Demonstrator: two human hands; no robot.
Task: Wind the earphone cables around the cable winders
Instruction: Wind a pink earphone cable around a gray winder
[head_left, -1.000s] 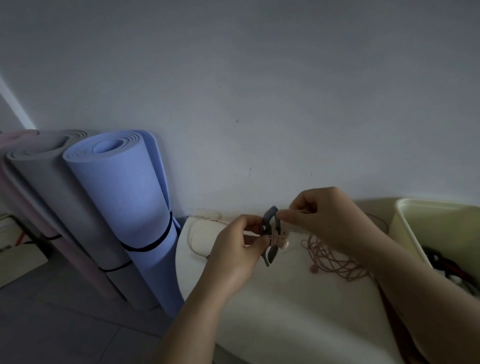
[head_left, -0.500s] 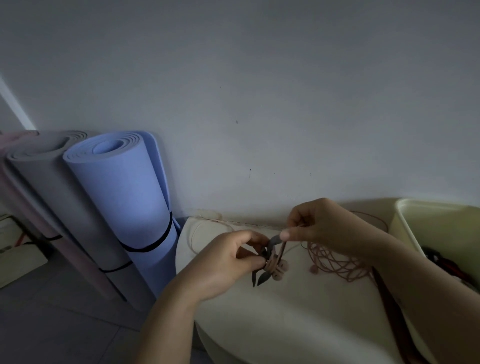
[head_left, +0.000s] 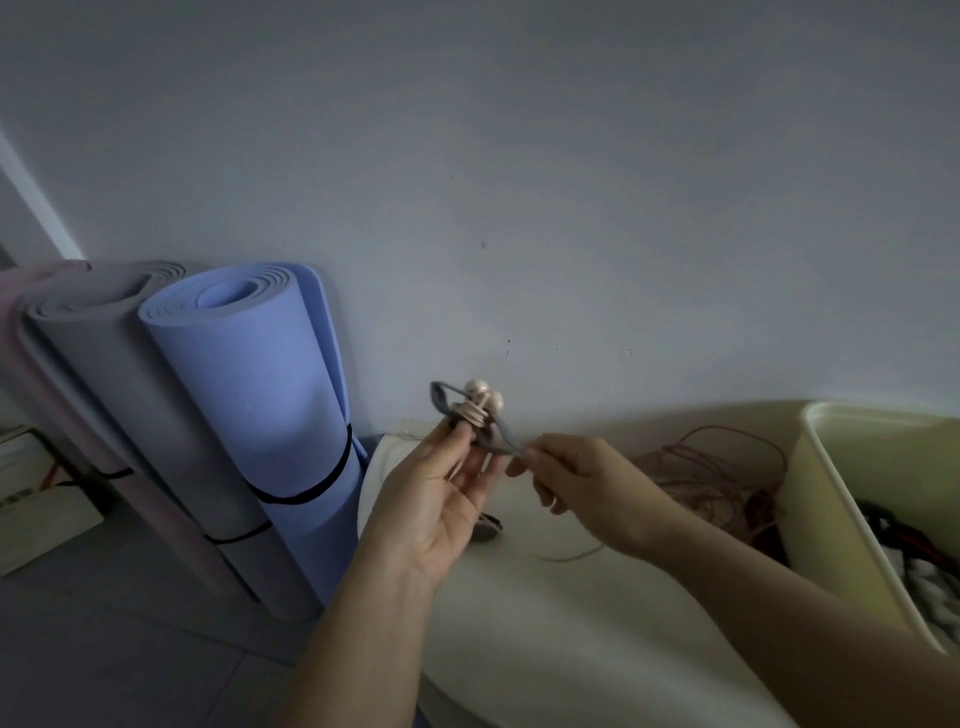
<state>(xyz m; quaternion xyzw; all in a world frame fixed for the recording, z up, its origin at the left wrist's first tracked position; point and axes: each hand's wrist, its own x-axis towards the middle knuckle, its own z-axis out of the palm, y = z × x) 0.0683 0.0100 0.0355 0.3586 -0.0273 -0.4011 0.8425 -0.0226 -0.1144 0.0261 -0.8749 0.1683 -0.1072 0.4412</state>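
A rolled blue mat and grey mat lean on the wall; a cream bin adjoins the white table.

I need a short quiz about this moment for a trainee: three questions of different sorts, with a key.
1. Fill in: the loose cable lies on the table beside the ____.
2. True or false: the earbuds stick up above the left hand.
3. The right hand pinches: A) the winder B) an earbud C) the loose cable.
Key: 1 bin; 2 true; 3 A.
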